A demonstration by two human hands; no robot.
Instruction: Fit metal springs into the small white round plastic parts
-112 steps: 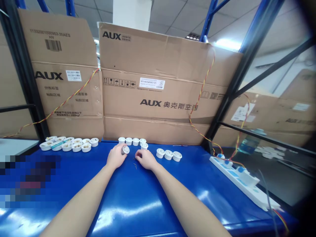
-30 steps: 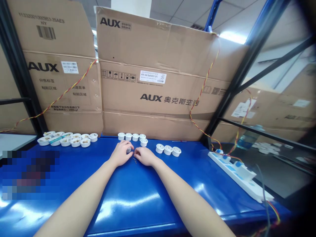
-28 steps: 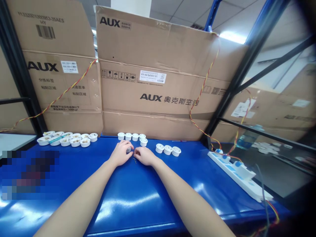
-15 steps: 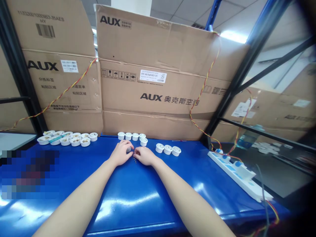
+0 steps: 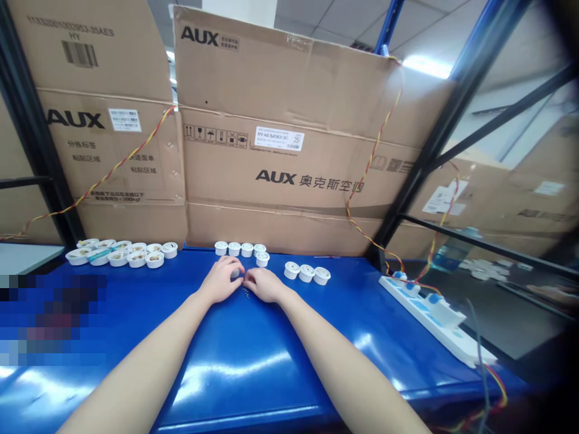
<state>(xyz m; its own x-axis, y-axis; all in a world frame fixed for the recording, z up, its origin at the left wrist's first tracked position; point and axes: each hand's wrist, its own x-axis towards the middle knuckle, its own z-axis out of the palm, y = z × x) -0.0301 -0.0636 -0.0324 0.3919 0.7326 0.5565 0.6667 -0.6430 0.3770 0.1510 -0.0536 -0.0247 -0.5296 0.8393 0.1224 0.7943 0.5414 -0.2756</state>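
Note:
Near the middle of the blue table (image 5: 235, 367), my left hand (image 5: 221, 281) curls round a small white cup (image 5: 234, 273), which shows between its thumb and fingers. My right hand (image 5: 263, 284) is closed in a pinch right beside that cup; whatever its fingertips hold is too small to make out. Just below the fingertips lie several tiny dark pieces that look like screws (image 5: 245, 293). Behind my hands stands a row of small white cups (image 5: 234, 249), with one single cup (image 5: 262, 259) in front of the row's right end.
Three white cups (image 5: 306, 273) stand to the right. At the back left, several cups (image 5: 118, 258) hold small pieces, with a teal strip (image 5: 99, 255) across some. Cardboard panels (image 5: 271, 211) close off the back. A white power strip (image 5: 434, 319) runs along the right edge.
The whole view has shifted very slightly. Both hands keep almost the same pose, and the cups stay where they stood.

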